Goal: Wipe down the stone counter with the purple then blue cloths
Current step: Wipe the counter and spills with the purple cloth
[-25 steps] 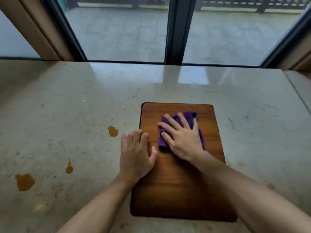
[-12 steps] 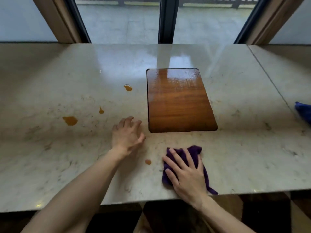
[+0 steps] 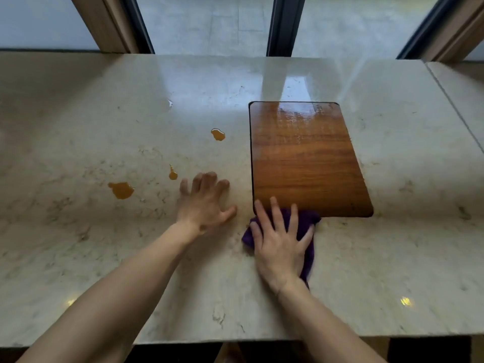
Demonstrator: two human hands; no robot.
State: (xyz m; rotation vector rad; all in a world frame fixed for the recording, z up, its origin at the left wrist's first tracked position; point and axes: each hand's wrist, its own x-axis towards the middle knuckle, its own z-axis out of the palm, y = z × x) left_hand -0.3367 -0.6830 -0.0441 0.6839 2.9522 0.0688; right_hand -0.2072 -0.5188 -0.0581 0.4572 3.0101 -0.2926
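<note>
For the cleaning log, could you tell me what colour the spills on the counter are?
Amber-orange spills, clearest in the head view.

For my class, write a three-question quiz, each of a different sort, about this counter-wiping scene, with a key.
1. True or false: the right hand presses the purple cloth flat with straight fingers.
2. How many orange spills lie on the stone counter?
3. Multiple choice: the left hand is A) gripping the wooden board, B) resting open on the counter, C) holding a blue cloth.

Key: 1 true. 2 three, all to the left of the board. 3 B.
</note>
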